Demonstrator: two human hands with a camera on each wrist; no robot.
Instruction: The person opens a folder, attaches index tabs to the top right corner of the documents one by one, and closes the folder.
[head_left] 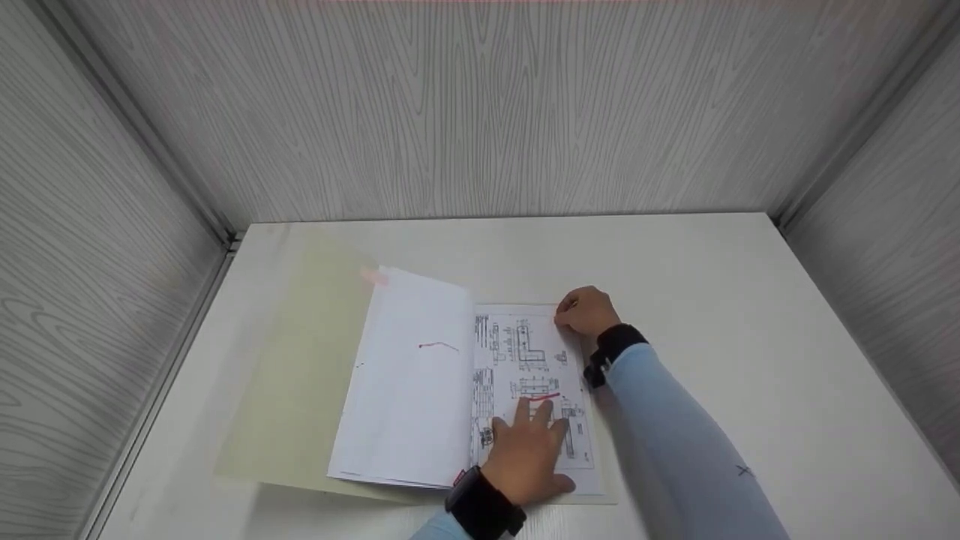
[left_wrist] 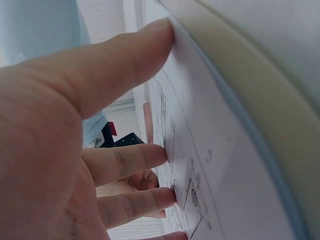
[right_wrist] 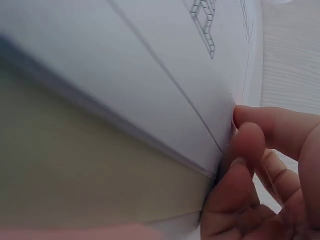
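A pale yellow-green folder [head_left: 289, 390] lies spread on the table, with a stack of sheets inside. Over its left part lies a turned white sheet [head_left: 409, 409] with a thin red mark. On the right is a page of technical drawings [head_left: 534, 354], which bears a red line. My left hand [head_left: 527, 454] rests on the lower part of this page, fingers spread and fingertips touching the paper. At the page's top right corner, my right hand [head_left: 589, 311] has its fingers curled. Seen from the right wrist, thumb and fingertips [right_wrist: 250, 142] pinch the sheet's corner.
The white table [head_left: 697, 300] is bounded by grey wood-grain panels [head_left: 480, 112] at the back and both sides. A pinkish tab [head_left: 373, 276] sticks out by the turned sheet's top edge. Both wrists wear black straps [head_left: 619, 341] over light blue sleeves.
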